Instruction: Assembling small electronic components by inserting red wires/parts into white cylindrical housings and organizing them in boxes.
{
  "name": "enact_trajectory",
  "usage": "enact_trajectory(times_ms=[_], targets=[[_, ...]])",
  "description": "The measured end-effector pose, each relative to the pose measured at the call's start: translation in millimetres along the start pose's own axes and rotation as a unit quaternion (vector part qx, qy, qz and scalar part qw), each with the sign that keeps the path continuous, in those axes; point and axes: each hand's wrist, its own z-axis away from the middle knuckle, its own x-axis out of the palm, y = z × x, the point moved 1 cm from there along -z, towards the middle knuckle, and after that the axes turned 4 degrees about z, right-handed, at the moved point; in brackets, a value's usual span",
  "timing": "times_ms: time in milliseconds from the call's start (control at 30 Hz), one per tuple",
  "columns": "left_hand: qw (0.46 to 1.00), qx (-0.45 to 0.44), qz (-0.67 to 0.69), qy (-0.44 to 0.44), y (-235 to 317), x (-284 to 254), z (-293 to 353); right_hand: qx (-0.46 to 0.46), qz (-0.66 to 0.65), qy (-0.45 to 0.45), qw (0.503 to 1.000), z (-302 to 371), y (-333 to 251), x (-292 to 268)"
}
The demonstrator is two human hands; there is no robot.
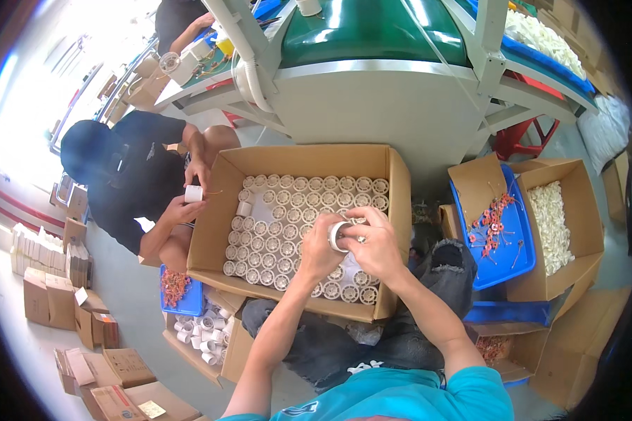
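My left hand [317,247] and my right hand [373,244] are together over a large open cardboard box [307,156], both gripping one white round plastic spool [338,235]. The box holds several rows of the same white spools [274,231] standing upright, packed side by side. My knees in dark ripped trousers sit just below the box.
A person in dark clothes sits at the left, holding a white spool [194,194] at the box's corner. A blue tray [495,228] with orange-red wired parts and a box of white pieces [551,224] stand right. More spools [200,337] and small cartons lie lower left. A green conveyor [372,31] runs behind.
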Motion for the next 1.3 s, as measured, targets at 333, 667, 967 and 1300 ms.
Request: enact_trajectory(times_ms=[333, 667, 967, 1300], targets=[[0.999, 0.032, 0.001, 0.019, 3.1, 3.6, -0.8, 0.066, -0.088, 0.01, 0.994, 3.0, 0.3, 8.0], [0.996, 0.077, -0.032, 0.025, 0.8, 6.8, -2.6, 0.032, -0.085, 0.019, 0.996, 1.2, 1.4, 3.6], [0.999, 0.032, 0.01, 0.021, 5.8, 4.9, -6.7, 0.062, -0.085, 0.014, 0.994, 0.5, 2.0, 8.3], [0.993, 0.064, -0.084, 0.048, 11.4, -31.3, -132.4, -0.108, 0.007, 0.199, 0.974, -9.9, -52.8, -95.7]])
